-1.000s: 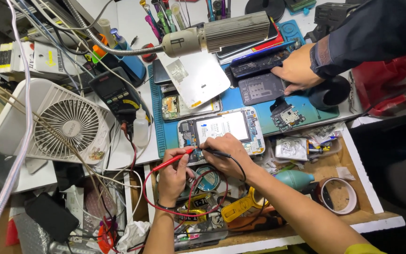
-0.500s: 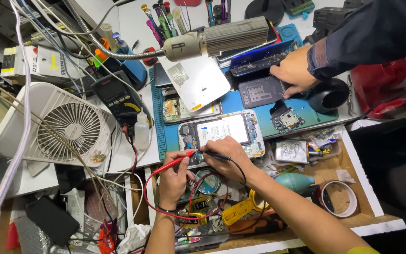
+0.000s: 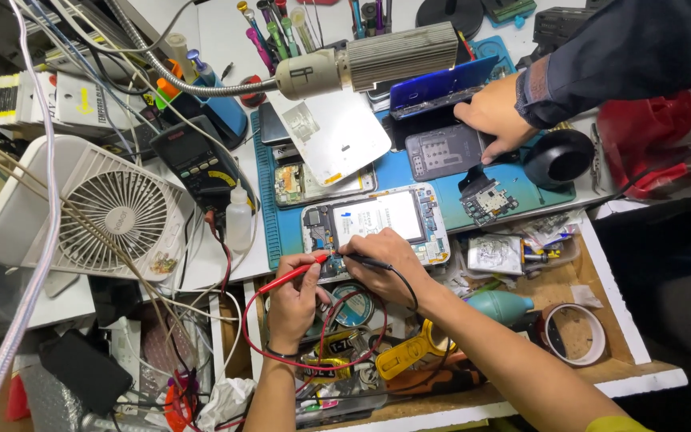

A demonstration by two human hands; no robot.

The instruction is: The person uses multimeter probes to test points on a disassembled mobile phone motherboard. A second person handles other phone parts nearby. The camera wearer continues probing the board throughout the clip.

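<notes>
Left hand (image 3: 293,300) pinched red probe (image 3: 291,275); right hand (image 3: 385,260) pinched black probe (image 3: 365,260). Both tips had closed onto left edge of opened phone (image 3: 377,220) on blue mat (image 3: 449,172), worktop centre; contact now made. Co-worker's hand (image 3: 493,120) beyond.

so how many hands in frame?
3. Left hand holds the red probe; right hand holds the black probe, both at the opened phone. Another person's hand rests at the mat's top right. Others may be out of frame.
</notes>
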